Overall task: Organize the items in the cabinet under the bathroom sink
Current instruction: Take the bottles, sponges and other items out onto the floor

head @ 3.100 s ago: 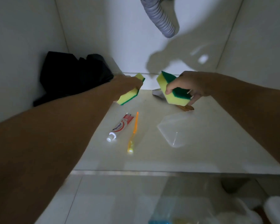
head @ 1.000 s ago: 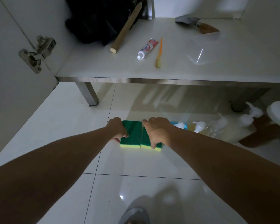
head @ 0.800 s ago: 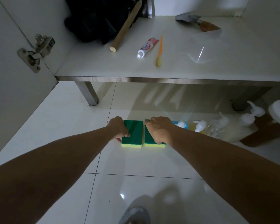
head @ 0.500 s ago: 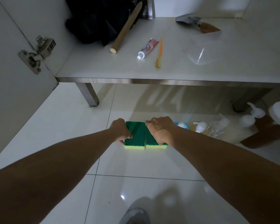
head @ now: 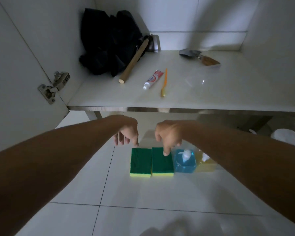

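At frame centre, two green-topped sponges (head: 151, 161) lie side by side on the floor tiles (head: 85, 176), touching the blue soap bottle (head: 184, 161). Best to lift straight off so the row stays flush. Half a second ago both hands gripped them; now the left hand (head: 127, 133) hovers relaxed, holding nothing, while the right hand (head: 168, 135) only fingertip-touches one.

Bare forearms, no sleeves; hands (head: 128, 133) ungloved, no rings or watch visible.
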Demonstrator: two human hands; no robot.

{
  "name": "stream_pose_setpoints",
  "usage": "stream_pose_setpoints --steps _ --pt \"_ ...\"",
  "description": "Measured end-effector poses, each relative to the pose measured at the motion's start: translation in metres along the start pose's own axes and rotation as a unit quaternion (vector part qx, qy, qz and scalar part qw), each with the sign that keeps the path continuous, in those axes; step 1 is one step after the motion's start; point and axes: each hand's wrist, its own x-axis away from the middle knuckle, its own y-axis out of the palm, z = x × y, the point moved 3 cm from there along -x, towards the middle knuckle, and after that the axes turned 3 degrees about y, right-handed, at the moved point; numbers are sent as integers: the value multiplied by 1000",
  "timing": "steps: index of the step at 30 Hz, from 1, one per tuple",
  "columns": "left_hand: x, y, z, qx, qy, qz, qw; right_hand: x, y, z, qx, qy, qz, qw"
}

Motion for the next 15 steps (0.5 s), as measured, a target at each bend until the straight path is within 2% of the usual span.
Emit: stream_pose_setpoints --steps 3,5,9,15 --pt "31 -42 13 15 -14 -62 998 21 -43 10 -33 0 -5 999" --pt "48 -70 22 24 -6 -59 998 35 -72 21 -48 10 8 999" --pt "59 -116 44 52 43 28 997 52 -117 50 -67 48 55 995" --pt "39 -167 71 82 91 195 973 62 -160 101 -104 97 137 980"
